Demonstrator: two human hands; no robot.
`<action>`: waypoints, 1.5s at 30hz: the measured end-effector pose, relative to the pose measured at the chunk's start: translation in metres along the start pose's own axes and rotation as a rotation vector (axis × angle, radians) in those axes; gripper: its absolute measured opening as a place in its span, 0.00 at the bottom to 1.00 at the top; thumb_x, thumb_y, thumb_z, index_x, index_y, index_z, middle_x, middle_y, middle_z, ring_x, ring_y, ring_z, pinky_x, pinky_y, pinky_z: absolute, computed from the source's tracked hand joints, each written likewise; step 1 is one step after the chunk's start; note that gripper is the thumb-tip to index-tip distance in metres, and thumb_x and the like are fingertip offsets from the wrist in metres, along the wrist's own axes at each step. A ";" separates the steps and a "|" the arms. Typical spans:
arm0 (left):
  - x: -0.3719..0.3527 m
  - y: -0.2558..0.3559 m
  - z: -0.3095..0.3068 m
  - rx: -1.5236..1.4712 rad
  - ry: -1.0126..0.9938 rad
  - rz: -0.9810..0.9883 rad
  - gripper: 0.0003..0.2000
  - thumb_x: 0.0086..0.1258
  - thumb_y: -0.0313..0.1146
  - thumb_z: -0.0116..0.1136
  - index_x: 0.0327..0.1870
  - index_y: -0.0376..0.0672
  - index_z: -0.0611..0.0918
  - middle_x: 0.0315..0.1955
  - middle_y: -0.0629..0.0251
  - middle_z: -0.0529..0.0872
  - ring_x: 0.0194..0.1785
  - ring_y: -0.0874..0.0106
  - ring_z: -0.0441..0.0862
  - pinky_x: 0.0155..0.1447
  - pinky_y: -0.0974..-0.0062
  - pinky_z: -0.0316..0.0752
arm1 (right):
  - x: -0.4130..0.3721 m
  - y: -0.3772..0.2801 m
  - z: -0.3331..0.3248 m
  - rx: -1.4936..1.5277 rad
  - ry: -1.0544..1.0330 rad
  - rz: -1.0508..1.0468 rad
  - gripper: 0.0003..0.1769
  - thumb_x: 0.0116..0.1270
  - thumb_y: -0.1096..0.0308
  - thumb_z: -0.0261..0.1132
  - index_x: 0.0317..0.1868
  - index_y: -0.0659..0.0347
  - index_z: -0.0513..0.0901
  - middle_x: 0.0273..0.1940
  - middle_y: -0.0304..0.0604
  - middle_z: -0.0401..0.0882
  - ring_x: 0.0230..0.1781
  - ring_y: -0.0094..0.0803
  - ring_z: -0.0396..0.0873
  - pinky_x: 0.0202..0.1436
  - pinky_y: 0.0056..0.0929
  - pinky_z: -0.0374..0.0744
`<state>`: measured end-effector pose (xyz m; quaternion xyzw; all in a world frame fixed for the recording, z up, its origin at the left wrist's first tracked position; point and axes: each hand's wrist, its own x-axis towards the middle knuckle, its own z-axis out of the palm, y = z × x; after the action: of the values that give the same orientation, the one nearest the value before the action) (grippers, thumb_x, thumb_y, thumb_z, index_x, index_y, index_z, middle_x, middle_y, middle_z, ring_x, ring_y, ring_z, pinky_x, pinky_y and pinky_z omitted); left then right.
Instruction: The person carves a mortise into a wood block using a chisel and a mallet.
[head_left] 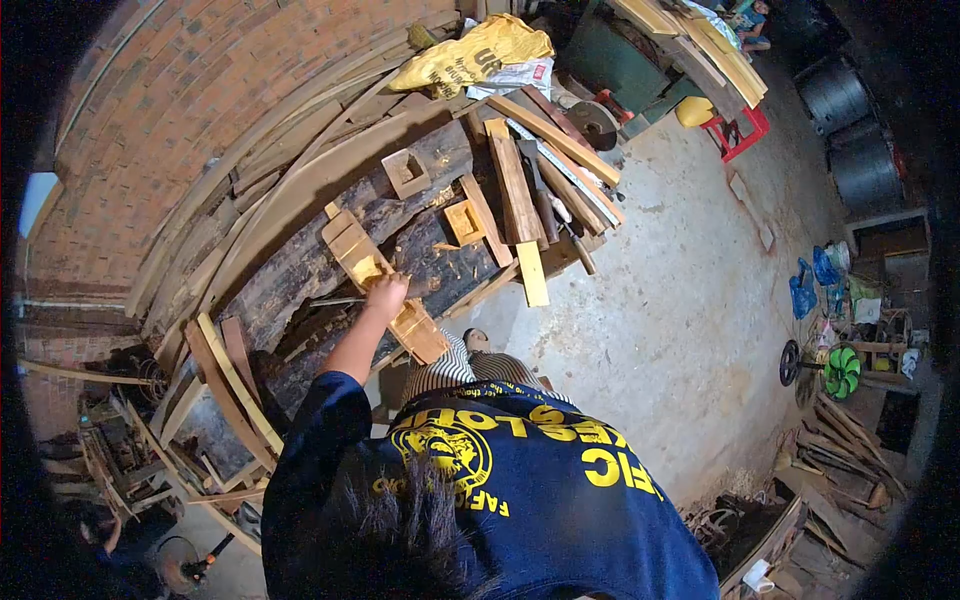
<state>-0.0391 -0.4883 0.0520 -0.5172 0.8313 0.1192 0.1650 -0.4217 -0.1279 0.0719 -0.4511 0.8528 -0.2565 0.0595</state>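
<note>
My left hand (387, 296) is closed over the middle of a long wooden block (350, 243), beside a pale, freshly cut recess. The block lies slanted across a dark, rough timber bench, its near end (420, 335) by my knee. A small brown shape shows just right of the hand; I cannot make out what it is. To the right sits a small yellowish wooden box (464, 222) with wood chips by it. Another squarish wooden piece with a hollow (406, 173) lies farther back. My right hand does not show.
Several planks, a measuring strip (565, 172) and handled tools (580, 248) lie at the bench's right end. A yellow sack (475, 55) rests behind. Boards lean along the brick wall (200, 110). A red stool (738, 135) and a green fan (842, 371) stand across the concrete floor.
</note>
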 end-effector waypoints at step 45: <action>-0.011 0.000 0.003 -0.177 0.190 -0.117 0.17 0.50 0.25 0.60 0.44 0.42 0.76 0.41 0.58 0.79 0.44 0.58 0.79 0.47 0.62 0.75 | 0.327 -0.060 -0.140 0.823 0.275 0.316 0.09 0.61 0.67 0.60 0.37 0.62 0.69 0.22 0.38 0.71 0.16 0.26 0.70 0.21 0.26 0.72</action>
<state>-0.0344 -0.4779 0.0532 -0.5861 0.7979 0.1329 0.0461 -0.6153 -0.3631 0.2644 -0.2161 0.7382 -0.6190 0.1585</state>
